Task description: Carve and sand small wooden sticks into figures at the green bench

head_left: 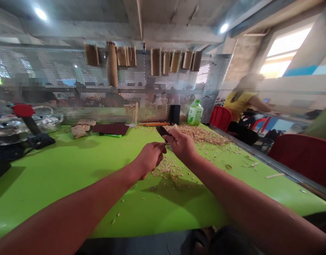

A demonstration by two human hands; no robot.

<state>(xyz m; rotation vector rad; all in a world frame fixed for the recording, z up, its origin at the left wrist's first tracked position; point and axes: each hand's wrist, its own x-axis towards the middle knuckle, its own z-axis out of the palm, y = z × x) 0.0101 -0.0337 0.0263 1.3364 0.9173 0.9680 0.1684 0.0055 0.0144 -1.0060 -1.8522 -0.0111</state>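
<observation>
My right hand [180, 143] grips a dark-handled knife [162, 131], whose blade is hidden by my fingers. Just left of it, my left hand [149, 159] is curled around a small pale piece of wood [165, 141], mostly hidden in my fingers. The two hands nearly touch above the green tabletop [72, 177]. Loose wood shavings [165, 169] lie under my hands, and a larger heap of shavings [201, 135] lies just beyond them.
A perforated metal screen [152, 85] stands behind the table, hung with tan strips [156, 62]. A green-capped bottle [195, 113], black container [175, 114], dark sheet [110, 129] and red-topped tool [21, 110] stand nearby. A person in yellow [239, 104] sits at right.
</observation>
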